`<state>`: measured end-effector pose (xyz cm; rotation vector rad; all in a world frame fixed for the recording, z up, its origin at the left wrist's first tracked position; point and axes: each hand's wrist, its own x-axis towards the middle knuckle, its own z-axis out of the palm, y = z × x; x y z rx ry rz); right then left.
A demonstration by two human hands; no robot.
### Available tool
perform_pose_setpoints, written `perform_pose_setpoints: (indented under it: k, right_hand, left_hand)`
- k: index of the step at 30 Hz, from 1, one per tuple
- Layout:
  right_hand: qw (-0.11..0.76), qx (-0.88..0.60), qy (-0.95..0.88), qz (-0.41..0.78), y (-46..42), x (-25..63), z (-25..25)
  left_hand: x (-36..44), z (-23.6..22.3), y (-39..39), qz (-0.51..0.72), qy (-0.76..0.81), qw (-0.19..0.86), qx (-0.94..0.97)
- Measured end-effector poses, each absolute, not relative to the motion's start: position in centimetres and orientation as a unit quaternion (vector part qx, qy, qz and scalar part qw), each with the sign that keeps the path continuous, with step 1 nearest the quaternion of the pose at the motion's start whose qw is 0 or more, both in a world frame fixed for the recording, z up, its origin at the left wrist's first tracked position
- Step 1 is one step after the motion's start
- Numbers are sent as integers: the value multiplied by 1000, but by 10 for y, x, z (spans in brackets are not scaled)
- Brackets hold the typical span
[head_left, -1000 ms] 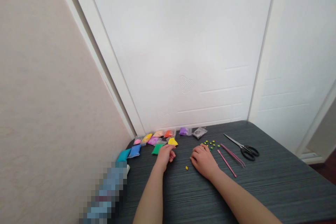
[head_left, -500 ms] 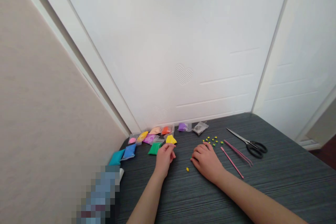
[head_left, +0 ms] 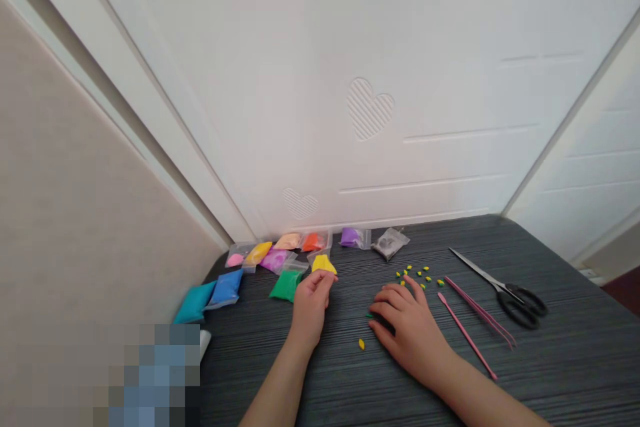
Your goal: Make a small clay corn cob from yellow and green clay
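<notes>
My left hand (head_left: 309, 307) is closed in a pinch just in front of a bag of yellow clay (head_left: 324, 264); what its fingertips hold, if anything, is too small to make out. My right hand (head_left: 404, 320) rests low over the table with its fingers spread. A tiny green clay piece (head_left: 369, 315) lies at the tips of its thumb and forefinger. Between the hands, nearer to me, is a small yellow clay piece (head_left: 361, 344). Several small yellow-and-green pieces (head_left: 423, 278) lie scattered beyond my right hand, partly hidden by its fingers.
Bags of green clay (head_left: 287, 285), blue clay (head_left: 227, 287) and other colours line the left and back of the dark table (head_left: 345, 387). A grey bag (head_left: 391, 243) lies behind. To the right are a pink stick tool (head_left: 467, 335), pink tweezers (head_left: 480, 312) and scissors (head_left: 500, 287).
The view has shifted closer to the table. My right hand's fingers have spread, uncovering more of the green piece. My left hand keeps its pinch near the yellow clay.
</notes>
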<state>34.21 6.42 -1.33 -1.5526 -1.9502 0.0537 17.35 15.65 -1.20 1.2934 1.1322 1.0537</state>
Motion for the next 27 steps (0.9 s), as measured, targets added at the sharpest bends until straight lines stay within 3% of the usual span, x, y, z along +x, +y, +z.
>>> perform_pose_setpoints:
  k: [13, 21, 27]
  right_hand:
    - [308, -577, -756, 29, 67, 343, -15]
    - [357, -557, -750, 9, 61, 346, -4]
    - [369, -560, -742, 3, 60, 348, -3]
  left_hand:
    - [174, -7, 153, 377, 493, 515, 591]
    - [177, -1, 143, 244, 387, 678, 575]
    - [181, 4, 138, 242, 385, 665, 592]
